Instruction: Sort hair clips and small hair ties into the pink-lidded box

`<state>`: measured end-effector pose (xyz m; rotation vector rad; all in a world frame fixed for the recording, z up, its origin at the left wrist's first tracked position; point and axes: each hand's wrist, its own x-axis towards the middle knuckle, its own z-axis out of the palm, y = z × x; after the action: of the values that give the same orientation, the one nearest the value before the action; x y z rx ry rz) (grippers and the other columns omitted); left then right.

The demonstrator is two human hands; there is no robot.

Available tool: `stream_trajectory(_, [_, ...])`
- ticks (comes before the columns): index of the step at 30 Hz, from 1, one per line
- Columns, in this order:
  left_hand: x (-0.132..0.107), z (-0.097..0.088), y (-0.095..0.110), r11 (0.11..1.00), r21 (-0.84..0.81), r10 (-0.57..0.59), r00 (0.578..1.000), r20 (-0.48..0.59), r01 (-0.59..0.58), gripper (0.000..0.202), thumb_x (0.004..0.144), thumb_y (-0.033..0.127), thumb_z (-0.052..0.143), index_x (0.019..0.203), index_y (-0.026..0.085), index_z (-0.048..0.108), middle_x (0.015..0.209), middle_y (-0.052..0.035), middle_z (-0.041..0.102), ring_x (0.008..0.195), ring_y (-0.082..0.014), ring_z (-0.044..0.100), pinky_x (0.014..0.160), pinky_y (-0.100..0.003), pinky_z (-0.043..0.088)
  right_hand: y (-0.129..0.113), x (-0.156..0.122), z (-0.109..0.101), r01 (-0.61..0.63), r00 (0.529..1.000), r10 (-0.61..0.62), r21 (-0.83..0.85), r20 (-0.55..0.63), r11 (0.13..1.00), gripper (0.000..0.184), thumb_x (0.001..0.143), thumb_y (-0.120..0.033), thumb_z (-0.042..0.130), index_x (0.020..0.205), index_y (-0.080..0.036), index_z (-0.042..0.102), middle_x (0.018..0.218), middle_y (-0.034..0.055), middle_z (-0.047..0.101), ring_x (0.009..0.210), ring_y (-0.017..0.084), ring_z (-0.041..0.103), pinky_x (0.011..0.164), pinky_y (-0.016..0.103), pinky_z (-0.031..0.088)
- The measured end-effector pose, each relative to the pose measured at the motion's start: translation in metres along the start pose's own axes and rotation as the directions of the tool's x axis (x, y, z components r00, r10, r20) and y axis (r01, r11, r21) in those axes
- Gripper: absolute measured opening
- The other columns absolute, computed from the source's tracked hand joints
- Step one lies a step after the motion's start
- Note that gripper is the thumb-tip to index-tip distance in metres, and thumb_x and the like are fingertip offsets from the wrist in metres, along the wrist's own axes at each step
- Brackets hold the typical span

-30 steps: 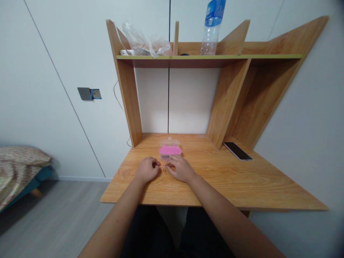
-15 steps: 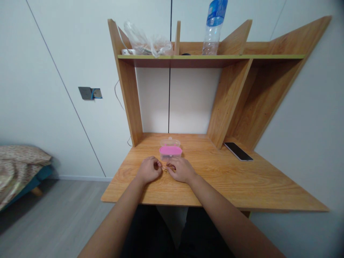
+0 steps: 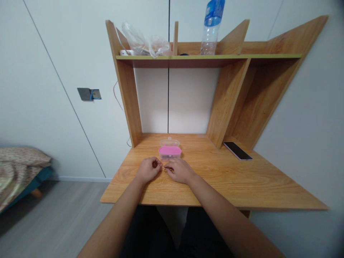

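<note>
Head view, looking forward and down: left hand [image 3: 147,170] and right hand [image 3: 180,171] low on a wooden bench [image 3: 242,182], close together near its middle, forearms reaching in from the bottom of the frame. Left fingers [image 3: 157,164] curled inward and bunched, tips toward the right hand; whether clenched on something, impossible to tell at this size. Right fingers [image 3: 169,167] bent downward, tips right at a small ring [image 3: 165,170], a thin gold-coloured loop lying on the bench between the two hands; touching it or just beside it, too small to tell, and no clear sign of a grasp. Directly beyond the hands, near but not touching them, a clear plastic box [image 3: 170,154] with a pink band across its front, and a clear domed lid or second container [image 3: 169,142] just behind it. Further right on the bench, well apart from the hands, a black smartphone [image 3: 237,151] lying flat, just beside an upright wooden divider [image 3: 225,104]. Above, on a wooden shelf [image 3: 209,56], a plastic water bottle [image 3: 211,28] with a blue label, upright and cut off by the top of the frame, and a crumpled clear plastic bag [image 3: 146,44]. Off to the left, a bed [image 3: 21,168] with a patterned cover, above a grey floor [image 3: 61,215].
</note>
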<state>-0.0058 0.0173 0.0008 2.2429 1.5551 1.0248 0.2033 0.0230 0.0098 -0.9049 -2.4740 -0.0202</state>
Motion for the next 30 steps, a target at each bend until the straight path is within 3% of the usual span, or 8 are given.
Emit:
stream_trajectory(6, [0.001, 0.002, -0.0031, 1.0, -0.003, 0.012, 1.0, -0.021, -0.012, 0.011, 0.082, 0.016, 0.059, 0.085, 0.017, 0.07, 0.076, -0.0027, 0.071, 0.066, -0.014, 0.06, 0.064, -0.024, 0.041, -0.0011, 0.0012, -0.0027, -0.04, 0.999, 0.041, 0.023, -0.028, 0.999, 0.018, 0.089, -0.024, 0.066, 0.107, -0.018, 0.068, 0.1, 0.0069, 0.073, 0.094, 0.021, 0.065, 0.085, 0.032, 0.047])
stream_trajectory(12, [0.001, 0.002, -0.005, 0.998, 0.033, 0.047, 0.999, -0.011, -0.046, 0.014, 0.084, 0.021, 0.062, 0.089, 0.017, 0.074, 0.079, -0.0051, 0.071, 0.072, -0.0179, 0.061, 0.07, -0.028, 0.044, -0.0019, 0.0025, -0.0026, -0.054, 0.998, 0.054, 0.015, -0.012, 0.998, 0.024, 0.098, -0.027, 0.055, 0.117, -0.022, 0.068, 0.108, 0.0078, 0.073, 0.101, 0.022, 0.065, 0.088, 0.033, 0.046])
stream_trajectory(17, [0.0009, 0.0032, -0.0063, 0.994, 0.052, 0.1, 0.995, 0.028, -0.101, 0.014, 0.084, 0.026, 0.065, 0.085, 0.019, 0.077, 0.084, -0.0071, 0.07, 0.082, -0.0208, 0.063, 0.077, -0.031, 0.045, -0.0006, 0.0021, 0.0002, -0.061, 0.998, 0.061, -0.006, 0.02, 0.998, 0.023, 0.098, -0.028, 0.053, 0.101, -0.022, 0.074, 0.1, 0.0088, 0.073, 0.096, 0.024, 0.065, 0.084, 0.034, 0.047])
stream_trajectory(25, [0.0012, 0.0057, -0.0093, 0.991, 0.051, 0.125, 0.991, 0.044, -0.127, 0.012, 0.085, 0.025, 0.065, 0.083, 0.019, 0.075, 0.085, -0.0068, 0.069, 0.083, -0.0207, 0.063, 0.078, -0.031, 0.045, 0.0019, 0.0014, 0.0019, -0.096, 0.995, 0.096, 0.01, 0.022, 0.995, 0.015, 0.093, -0.028, 0.062, 0.102, -0.021, 0.072, 0.104, 0.0073, 0.073, 0.1, 0.022, 0.064, 0.087, 0.032, 0.047])
stream_trajectory(30, [0.0007, 0.0055, -0.0071, 0.989, 0.044, 0.138, 0.989, 0.049, -0.14, 0.012, 0.086, 0.025, 0.063, 0.08, 0.019, 0.072, 0.085, -0.0067, 0.069, 0.083, -0.021, 0.063, 0.079, -0.032, 0.045, 0.0023, 0.0015, 0.0016, -0.1, 0.994, 0.1, 0.011, 0.032, 0.995, 0.019, 0.094, -0.028, 0.059, 0.105, -0.019, 0.073, 0.106, 0.0093, 0.073, 0.101, 0.023, 0.064, 0.088, 0.033, 0.047])
